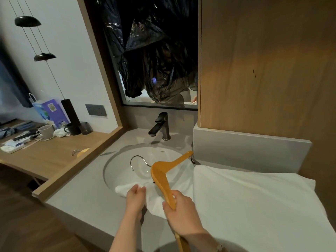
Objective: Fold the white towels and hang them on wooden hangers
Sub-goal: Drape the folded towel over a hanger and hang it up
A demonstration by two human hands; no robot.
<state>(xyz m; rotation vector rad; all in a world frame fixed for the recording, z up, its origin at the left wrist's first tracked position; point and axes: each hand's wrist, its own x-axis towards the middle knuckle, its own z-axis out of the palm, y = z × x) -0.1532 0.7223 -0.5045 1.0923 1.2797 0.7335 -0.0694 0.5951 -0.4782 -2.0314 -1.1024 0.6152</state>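
Observation:
My right hand (179, 209) grips one arm of an orange wooden hanger (163, 171), held over the sink with its metal hook (138, 161) pointing left. My left hand (135, 196) pinches the edge of a small white towel (154, 199) that lies bunched under the hanger at the sink's near rim. A larger white towel (254, 202) is spread flat on the counter to the right. Another wooden piece (181, 242) shows below my right wrist.
A white round sink (120, 166) sits in the grey counter (87, 202) with a black faucet (161, 127) behind it. A mirror draped in black plastic (154, 57) hangs above. To the left, a wooden desk (54, 151) holds mugs, a paper bag and clutter. A wood panel wall (263, 60) rises at right.

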